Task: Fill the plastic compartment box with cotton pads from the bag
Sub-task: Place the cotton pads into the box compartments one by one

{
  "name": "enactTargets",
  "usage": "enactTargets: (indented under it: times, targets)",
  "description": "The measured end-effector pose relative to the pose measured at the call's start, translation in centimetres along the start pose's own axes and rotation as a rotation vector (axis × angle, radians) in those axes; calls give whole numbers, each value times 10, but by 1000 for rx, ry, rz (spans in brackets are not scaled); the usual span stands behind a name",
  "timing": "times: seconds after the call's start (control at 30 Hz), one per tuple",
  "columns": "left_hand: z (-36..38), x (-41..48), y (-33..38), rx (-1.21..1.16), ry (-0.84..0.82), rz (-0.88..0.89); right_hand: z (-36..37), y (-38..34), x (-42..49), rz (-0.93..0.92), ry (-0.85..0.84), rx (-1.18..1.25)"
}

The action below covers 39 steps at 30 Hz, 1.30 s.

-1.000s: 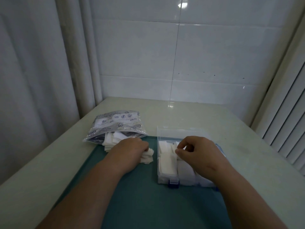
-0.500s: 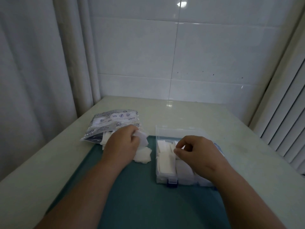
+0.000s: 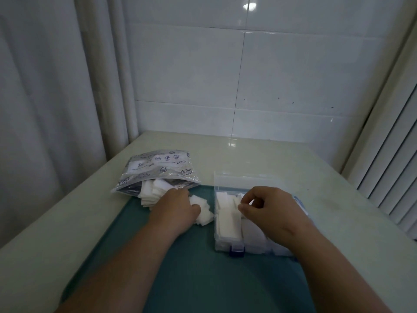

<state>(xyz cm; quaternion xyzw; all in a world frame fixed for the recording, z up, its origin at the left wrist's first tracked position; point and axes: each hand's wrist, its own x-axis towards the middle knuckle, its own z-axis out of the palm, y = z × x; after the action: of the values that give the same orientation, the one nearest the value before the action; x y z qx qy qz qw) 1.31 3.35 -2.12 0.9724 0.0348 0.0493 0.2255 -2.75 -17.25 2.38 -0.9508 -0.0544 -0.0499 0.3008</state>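
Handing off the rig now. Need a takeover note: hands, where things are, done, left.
Left hand: fingers curled over the loose pads on the teal mat, near the bag mouth.
Right hand: over the open compartment box, thumb and forefinger close at a pad; grip unclear.
Done: the visible left compartments hold pads.
Left: move the loose pads and those spilling from the bag into the box. The hand hides the right compartments.
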Motion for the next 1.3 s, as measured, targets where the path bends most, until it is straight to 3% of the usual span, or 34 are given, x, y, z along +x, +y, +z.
enactTargets:
  times: [0.17, 0.43, 0.7, 0.87, 1.1, 1.3]
  targets:
    - [-2, -1, 4, 35, -78, -6, 0, 0, 0, -4, 5, -5]
    - [-8, -6, 6, -122, -105, -5, 1, 1, 1, -8, 1, -1]
    - [-15, 0, 4, -704, 168, -46, 3, 2, 2, -12, 19, 29]
    - [-17, 0, 8, -1139, 97, -18, 7, 1, 3, -34, 80, 161]
    - [-16, -13, 22, -1121, -130, 139, 14, -9, 2, -98, 108, 357]
    - [-17, -22, 30, -1009, -150, 205, 11, -10, 1, -73, 119, 333]
